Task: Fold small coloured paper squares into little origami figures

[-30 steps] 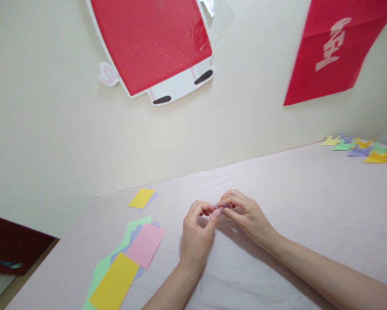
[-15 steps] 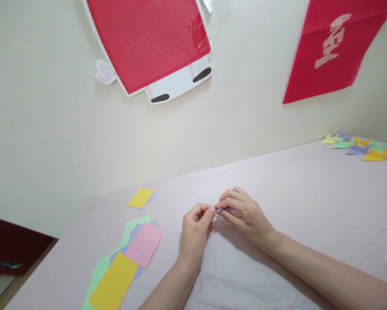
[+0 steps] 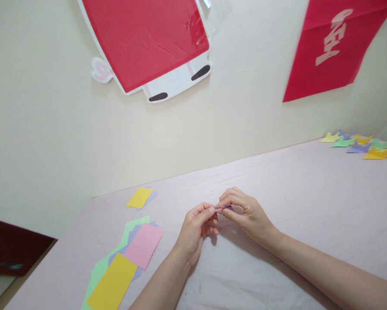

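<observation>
Just above the cloth, both hands meet at a small piece of folded purple paper (image 3: 227, 207), seen nearly edge-on and mostly covered by fingers. My left hand (image 3: 198, 226) pinches its left end between thumb and forefinger, with the lower fingers loosely curled. From the other side, my right hand (image 3: 243, 209) holds the paper between its thumb and fingertips. The exact folded shape cannot be made out.
Pink (image 3: 145, 245), yellow (image 3: 112, 282), green and purple paper sheets lie at left. A smaller yellow sheet (image 3: 140, 198) overlaps a purple one behind them. Several folded paper figures (image 3: 376, 153) stand at the far right by the wall. Red decorations (image 3: 148, 38) hang above.
My left hand has turned slightly and its lower fingers have loosened into view. The right hand keeps its pinch on the purple paper, almost in place.
</observation>
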`<move>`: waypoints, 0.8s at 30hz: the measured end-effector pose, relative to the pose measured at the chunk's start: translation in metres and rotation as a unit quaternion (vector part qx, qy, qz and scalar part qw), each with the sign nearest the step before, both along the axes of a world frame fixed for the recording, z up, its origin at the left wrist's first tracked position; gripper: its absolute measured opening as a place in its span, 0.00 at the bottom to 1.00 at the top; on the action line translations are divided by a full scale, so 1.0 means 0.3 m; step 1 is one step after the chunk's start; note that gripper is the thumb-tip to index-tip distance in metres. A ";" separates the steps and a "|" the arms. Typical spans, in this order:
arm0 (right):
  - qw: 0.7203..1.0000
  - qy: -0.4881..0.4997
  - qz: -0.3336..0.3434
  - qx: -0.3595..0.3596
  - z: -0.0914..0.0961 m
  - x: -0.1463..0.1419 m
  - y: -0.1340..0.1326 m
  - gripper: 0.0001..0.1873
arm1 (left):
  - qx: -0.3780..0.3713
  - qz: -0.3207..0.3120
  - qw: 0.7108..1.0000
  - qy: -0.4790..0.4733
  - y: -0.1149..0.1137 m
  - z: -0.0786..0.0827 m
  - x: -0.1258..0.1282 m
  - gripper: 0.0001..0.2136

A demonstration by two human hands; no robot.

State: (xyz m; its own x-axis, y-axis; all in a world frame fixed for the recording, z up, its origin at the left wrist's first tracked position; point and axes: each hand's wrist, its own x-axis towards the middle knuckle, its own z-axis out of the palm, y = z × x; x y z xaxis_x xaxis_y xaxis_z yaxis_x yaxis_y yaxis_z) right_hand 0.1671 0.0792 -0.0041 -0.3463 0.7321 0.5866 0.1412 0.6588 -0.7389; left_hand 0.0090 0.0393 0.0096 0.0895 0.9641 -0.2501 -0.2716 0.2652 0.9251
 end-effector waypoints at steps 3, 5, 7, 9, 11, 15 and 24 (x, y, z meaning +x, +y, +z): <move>0.999 0.021 0.007 -0.037 0.001 -0.002 0.000 0.07 | 0.017 -0.004 1.000 0.016 -0.002 -0.007 0.000 0.15; 0.998 0.031 0.010 -0.057 0.001 -0.003 -0.001 0.07 | 0.034 -0.003 0.999 0.031 -0.002 -0.009 0.000 0.14; 0.996 0.038 0.014 -0.076 0.002 -0.004 -0.002 0.07 | 0.054 0.003 0.997 0.047 -0.002 -0.010 0.000 0.13; 0.994 0.046 0.020 -0.097 0.001 -0.005 -0.003 0.08 | 0.090 0.016 0.992 0.083 -0.004 -0.009 0.000 0.11; 0.991 0.055 0.024 -0.119 0.000 -0.007 -0.003 0.08 | 0.149 0.033 0.976 0.158 -0.009 -0.007 0.000 0.07; 0.982 0.081 0.029 -0.166 -0.008 -0.011 -0.001 0.09 | 0.222 0.052 0.928 0.294 -0.020 -0.009 0.004 0.04; 0.963 0.106 0.040 -0.246 -0.017 -0.019 -0.001 0.09 | 0.245 0.073 0.914 0.314 -0.022 -0.006 0.010 0.05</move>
State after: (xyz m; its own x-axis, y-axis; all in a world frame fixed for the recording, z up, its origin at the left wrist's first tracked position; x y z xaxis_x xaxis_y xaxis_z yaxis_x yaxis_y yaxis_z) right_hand 0.1613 0.0789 -0.0094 -0.3234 0.9154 0.2399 -0.0844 0.2246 -0.9708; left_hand 0.0120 0.0327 0.0078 -0.0615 0.9644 0.2571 0.3550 -0.2196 0.9087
